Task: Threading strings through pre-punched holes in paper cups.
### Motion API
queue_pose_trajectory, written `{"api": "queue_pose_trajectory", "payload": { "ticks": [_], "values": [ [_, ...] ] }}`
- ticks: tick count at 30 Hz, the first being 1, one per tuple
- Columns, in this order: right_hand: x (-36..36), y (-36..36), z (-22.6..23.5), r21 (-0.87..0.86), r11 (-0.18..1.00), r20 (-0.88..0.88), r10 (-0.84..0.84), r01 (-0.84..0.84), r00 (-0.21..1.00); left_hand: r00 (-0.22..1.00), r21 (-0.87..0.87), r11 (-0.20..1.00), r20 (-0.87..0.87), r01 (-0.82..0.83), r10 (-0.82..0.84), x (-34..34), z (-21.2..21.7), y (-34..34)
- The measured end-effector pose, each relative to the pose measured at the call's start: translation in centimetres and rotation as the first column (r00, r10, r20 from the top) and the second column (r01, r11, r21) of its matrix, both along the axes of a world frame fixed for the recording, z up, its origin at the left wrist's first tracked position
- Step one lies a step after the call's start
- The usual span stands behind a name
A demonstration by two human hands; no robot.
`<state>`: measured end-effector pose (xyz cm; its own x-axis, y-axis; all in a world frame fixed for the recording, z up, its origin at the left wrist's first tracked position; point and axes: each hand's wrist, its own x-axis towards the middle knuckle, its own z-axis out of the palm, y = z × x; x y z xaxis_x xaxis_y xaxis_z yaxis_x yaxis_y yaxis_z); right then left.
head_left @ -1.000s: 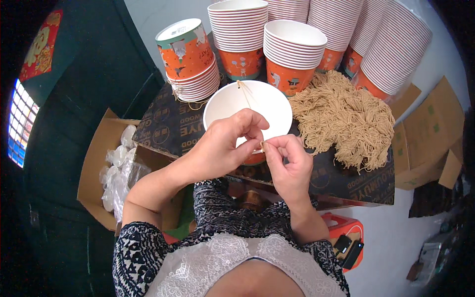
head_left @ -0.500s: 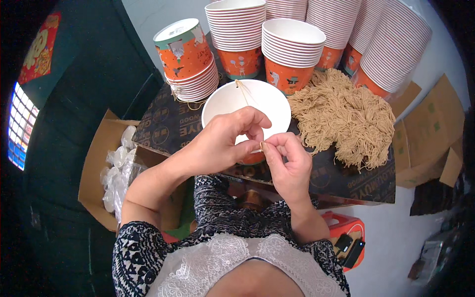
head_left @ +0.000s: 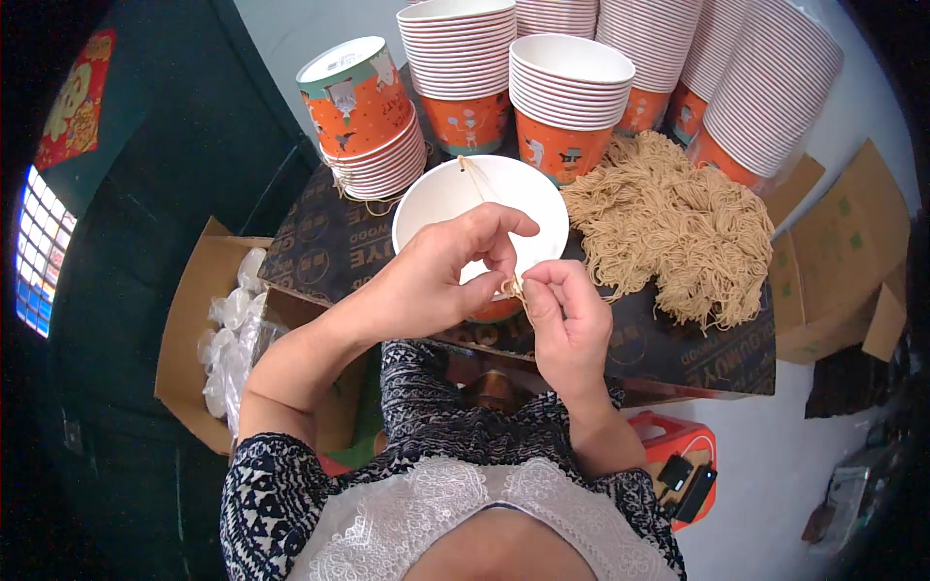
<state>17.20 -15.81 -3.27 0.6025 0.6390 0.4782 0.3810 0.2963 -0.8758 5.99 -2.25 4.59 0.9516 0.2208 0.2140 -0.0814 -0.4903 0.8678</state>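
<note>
A white-lined paper bucket (head_left: 539, 208) stands upright in front of me, its orange outer wall showing below my hands. A tan cord (head_left: 469, 174) passes through a hole in its far rim and hangs into it. My left hand (head_left: 460, 257) reaches over the bucket, thumb and fingers pinched on the cord by the near rim. A small loop of cord shows at those fingertips. Beside it, my right hand (head_left: 572, 308) pinches the same cord between thumb and forefinger. The near rim is partly hidden behind both hands.
A heap of tan cords (head_left: 678, 232) lies on the dark printed board table (head_left: 320, 228), right of the bucket. Bucket stacks (head_left: 572, 92) line the back; an upside-down stack (head_left: 358, 116) stands at left. A carton (head_left: 184, 358) holds clear plastic pieces. A red stool (head_left: 702, 441) stands lower right.
A small cord loop now shows at the left fingertips, and more cord shows by the right thumb. The right fingers have shifted slightly; the bucket stays in place.
</note>
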Motion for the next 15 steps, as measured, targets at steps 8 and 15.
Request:
{"api": "queue_pose_trajectory", "payload": {
  "ticks": [8,15],
  "values": [
    [0.10,0.17,0.03,0.021,1.000,0.066,0.014,-0.016,0.998,1.000,-0.006,1.000,-0.005,-0.004,0.004,-0.14,-0.01,0.07],
    [0.53,0.10,-0.06,0.024,1.000,0.172,0.015,-0.019,0.985,1.000,0.054,0.998,-0.025,-0.012,0.014,-0.33,-0.03,0.19]
  ]
}}
